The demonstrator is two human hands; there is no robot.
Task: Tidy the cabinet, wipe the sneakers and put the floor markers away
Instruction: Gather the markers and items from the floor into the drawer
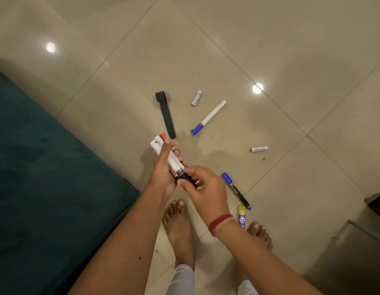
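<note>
The left hand (163, 167) covers most of the bundled markers (163, 150); their count is unclear. The right hand (203, 186) hides a black piece's (185, 177) end.

You hold a bunch of markers (171, 159) in your left hand (163, 173), white ones with a red cap on top, and your right hand (204, 188) pinches the black end. More lie flat on the shiny floor (270, 50). A white marker with a blue cap (208, 117) lies far and a bit right, tilted. A dark marker with a blue cap (236, 190) lies near, right of your hands. A yellow and blue glue stick (242, 216) lies just beside its near end.
</note>
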